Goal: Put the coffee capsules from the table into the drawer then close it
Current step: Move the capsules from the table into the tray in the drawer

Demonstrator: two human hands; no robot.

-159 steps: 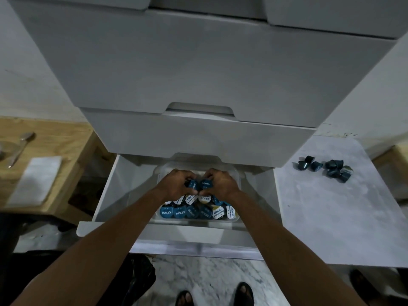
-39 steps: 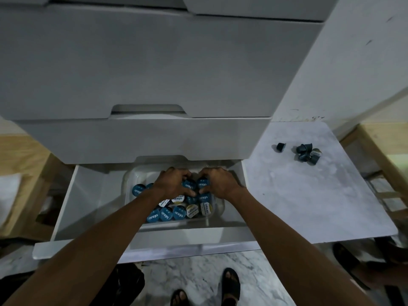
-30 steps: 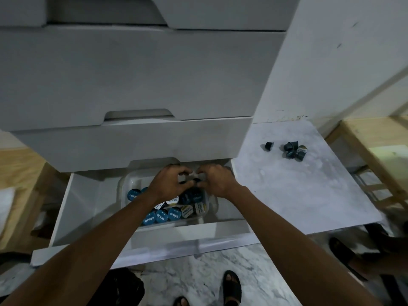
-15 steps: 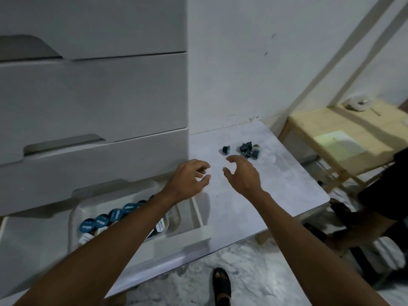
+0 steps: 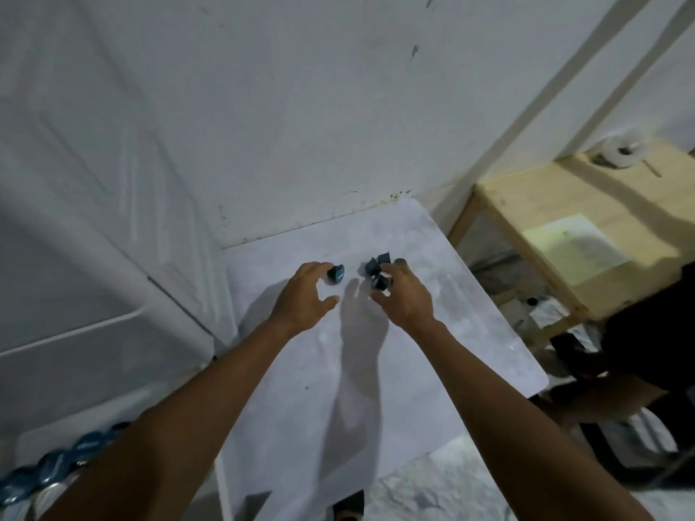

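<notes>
Head view, looking down on a white marble-patterned table (image 5: 376, 370) set against a white wall (image 5: 301, 107). Both bare forearms reach toward 12 o'clock over the tabletop. The left hand (image 5: 304, 295) is spread wide, thumb apart from the fingers, with its fingertips just beside a single dark blue coffee capsule (image 5: 336, 274) lying on its side; whether they touch it cannot be told. The right hand (image 5: 404, 298) is curled over a small cluster of dark capsules (image 5: 376, 268) at about 1 o'clock from the single one; its fingers partly cover the cluster, and whether any capsule is gripped cannot be told. At 8 o'clock, the open white drawer (image 5: 222, 483) shows blue-lidded capsules (image 5: 49, 468) in a row, partly hidden by the left forearm. The white drawer unit (image 5: 75, 257) stands at 9 o'clock. At 3 o'clock, a wooden bench (image 5: 586, 227) carries a roll of white tape (image 5: 620, 150).
</notes>
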